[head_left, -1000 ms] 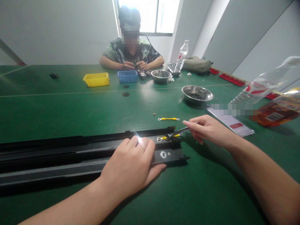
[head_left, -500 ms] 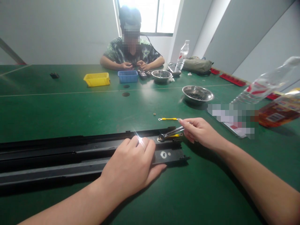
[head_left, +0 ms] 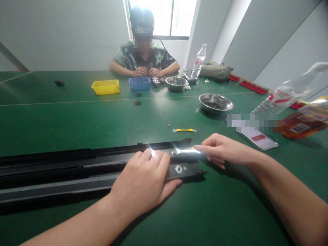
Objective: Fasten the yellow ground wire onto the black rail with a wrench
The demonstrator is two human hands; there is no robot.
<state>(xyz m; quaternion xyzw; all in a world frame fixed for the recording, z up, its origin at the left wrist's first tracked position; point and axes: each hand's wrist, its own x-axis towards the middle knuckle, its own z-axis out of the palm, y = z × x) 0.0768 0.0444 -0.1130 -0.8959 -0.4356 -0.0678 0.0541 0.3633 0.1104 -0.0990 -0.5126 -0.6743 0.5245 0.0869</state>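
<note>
Two long black metal rails (head_left: 102, 168) lie side by side across the left of the table, their ends near the middle. My left hand (head_left: 146, 177) is closed over them close to those ends, thumb on the near side. Pinched in my right hand (head_left: 217, 150) is a shiny wrench (head_left: 187, 150), its head around a small nut (head_left: 174, 152) on the far rail. The nearer rail has a bare round metal spot (head_left: 178, 169) with a small hole beside it. A yellow wire with ring terminals (head_left: 184, 130) lies just beyond, near a small brass-coloured nut (head_left: 168, 125).
Steel bowls (head_left: 216, 104) stand farther back, with a yellow bin (head_left: 106, 87) and a blue bin (head_left: 139, 84). On the right are a phone (head_left: 261, 138), a water bottle (head_left: 284, 94) and an amber drink bottle (head_left: 304, 121). A person (head_left: 145, 58) sits opposite.
My right hand has swung the wrench's handle toward me, so it now lies more nearly along the rail. My left hand stays in place. The person opposite has brought their hands closer together.
</note>
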